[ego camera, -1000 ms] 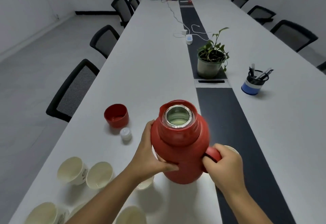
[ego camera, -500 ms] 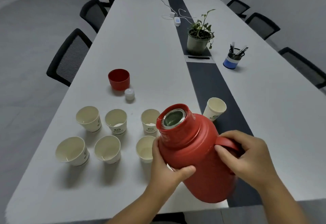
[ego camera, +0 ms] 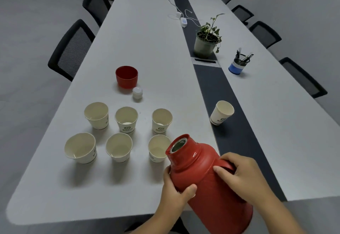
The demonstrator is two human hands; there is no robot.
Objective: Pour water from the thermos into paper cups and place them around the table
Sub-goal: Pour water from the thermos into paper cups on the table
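I see the red thermos (ego camera: pixel 206 180) tipped toward the left, its open mouth just above the rim of the nearest paper cup (ego camera: pixel 158 149) in the front row. The right hand (ego camera: pixel 244 176) has its fingers curled round the handle; the left hand (ego camera: pixel 176 189) cups the lower body, thumb across the front and fingers wrapped under. Six cups stand in two rows of three on the counter (ego camera: pixel 147 49), and a seventh cup (ego camera: pixel 221 112) stands apart on the dark centre strip. The red lid (ego camera: pixel 126 76) and the small white stopper (ego camera: pixel 137 92) sit beyond the rows. Judgement: the thermos looks bulky and probably heavy if full, with a smooth plastic shell that could slip, so handle plus a supporting palm under the body is the sensible hold. The wide mouth may release water in a surge, so I would tilt slowly. The cups are light, thin-walled and easily tipped or crushed; once filled I would take each one by the upper wall with gentle pressure, not at the rim. I cannot tell the water level in any cup.
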